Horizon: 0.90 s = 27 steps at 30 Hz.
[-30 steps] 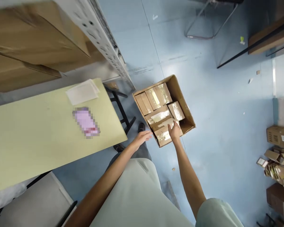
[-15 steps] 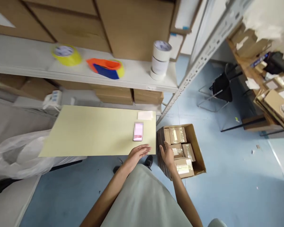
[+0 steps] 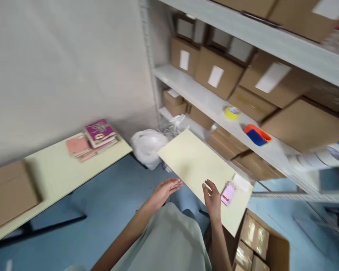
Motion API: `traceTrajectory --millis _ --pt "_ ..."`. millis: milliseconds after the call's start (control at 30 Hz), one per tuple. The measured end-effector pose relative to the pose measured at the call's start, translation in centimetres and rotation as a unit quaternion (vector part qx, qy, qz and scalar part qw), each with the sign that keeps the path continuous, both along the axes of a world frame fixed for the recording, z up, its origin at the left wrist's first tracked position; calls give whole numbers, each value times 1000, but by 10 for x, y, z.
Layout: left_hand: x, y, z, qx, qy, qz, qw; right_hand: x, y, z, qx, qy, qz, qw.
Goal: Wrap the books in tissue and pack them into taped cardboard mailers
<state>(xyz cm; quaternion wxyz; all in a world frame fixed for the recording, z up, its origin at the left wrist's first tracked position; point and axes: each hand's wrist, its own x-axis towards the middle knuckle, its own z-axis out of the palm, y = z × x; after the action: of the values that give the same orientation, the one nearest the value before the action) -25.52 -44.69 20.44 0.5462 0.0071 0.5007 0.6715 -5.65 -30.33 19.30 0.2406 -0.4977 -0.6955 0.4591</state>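
A smartphone (image 3: 228, 194) lies on the right end of the middle bench (image 3: 192, 162), with paper sheets (image 3: 242, 183) just behind it. Beside that end, an open carton (image 3: 281, 246) on the floor (image 3: 115, 195) holds smaller boxes (image 3: 255, 233). A shelf (image 3: 202, 97) behind the bench carries a tape roll (image 3: 232, 112), with cardboard boxes (image 3: 252, 107) behind the roll. On the left bench (image 3: 58, 171), a large box (image 3: 11, 194) lies left of books (image 3: 100, 132). A plastic bag (image 3: 148, 146) is between the two benches.

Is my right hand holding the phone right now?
No, the right hand is empty and the phone lies flat on the pale yellow table.
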Motion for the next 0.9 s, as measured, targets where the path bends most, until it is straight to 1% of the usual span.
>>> traceTrajectory --millis 133,233,333,433,533,667,800,900 --pt "-49 -54 0 16 -7 99 995 -83 -24 18 -24 17 128 991" --pt "-74 -91 -6 12 -26 182 983 -136 -35 24 -31 12 198 980" --pt "-95 -122 -13 0 -46 254 966 -185 -42 18 -37 5 253 967" --pt "-117 -146 -21 -16 -59 309 949 -234 -47 5 -53 -7 303 952" --pt "-147 -161 -31 -35 -62 367 928 -287 -52 -9 -70 -10 342 937" --pt "-198 -169 -39 -72 -67 426 899 -358 -51 -21 -96 1 385 918" --pt "-247 -169 -34 -83 -57 444 890 -421 -42 -31 -121 12 406 906" --pt "-278 -168 -29 -96 -51 452 885 -459 -37 -44 -145 20 407 901"
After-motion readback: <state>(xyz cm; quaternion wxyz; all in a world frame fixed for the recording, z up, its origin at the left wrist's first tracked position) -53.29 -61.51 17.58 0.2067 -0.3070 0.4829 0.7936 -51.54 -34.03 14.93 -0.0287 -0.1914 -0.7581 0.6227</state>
